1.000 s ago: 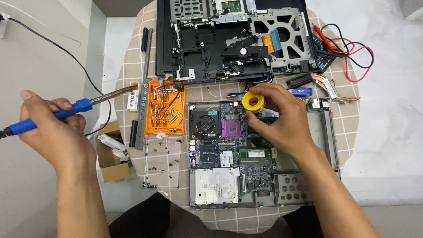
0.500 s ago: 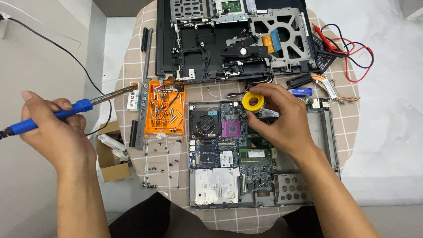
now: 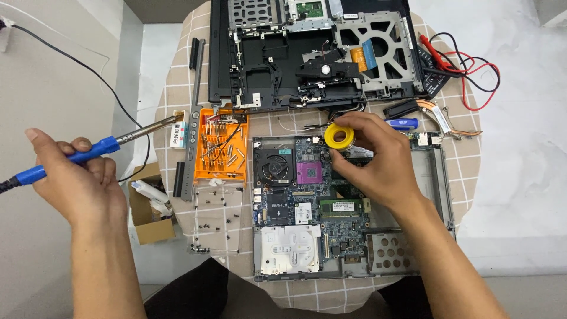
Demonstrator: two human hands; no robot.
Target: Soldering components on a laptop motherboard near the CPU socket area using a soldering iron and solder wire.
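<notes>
My left hand grips a blue-handled soldering iron off the table's left side, its metal tip reaching toward the orange screw tray. My right hand holds a yellow spool of solder wire over the top edge of a green laptop motherboard, which lies in its grey frame at the table's front. The board carries a black fan and a purple processor socket.
A stripped black laptop chassis lies at the back of the round checked table. Red and black meter leads and a copper heat pipe lie at the right. A clear tray of small screws and a cardboard box are at the left.
</notes>
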